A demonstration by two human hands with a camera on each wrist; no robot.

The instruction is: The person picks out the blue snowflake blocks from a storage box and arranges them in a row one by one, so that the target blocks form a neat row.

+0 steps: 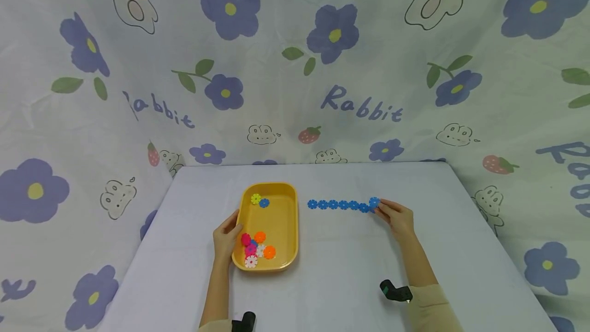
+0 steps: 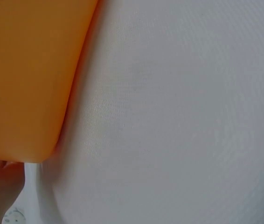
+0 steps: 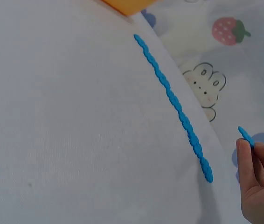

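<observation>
A row of several blue flower-shaped pieces lies on the white table right of the yellow tray, seen edge-on as a blue strip in the right wrist view. My right hand pinches one more blue piece at the row's right end; in the right wrist view that hand holds the piece clear of the strip. On the other side, my left hand grips the left edge of the tray. The left wrist view has the hand at the tray's corner.
Inside the tray, a yellow piece and a blue one lie near the far end, with several pink, orange and white pieces near the close end. A patterned cloth hangs behind the table and at its sides.
</observation>
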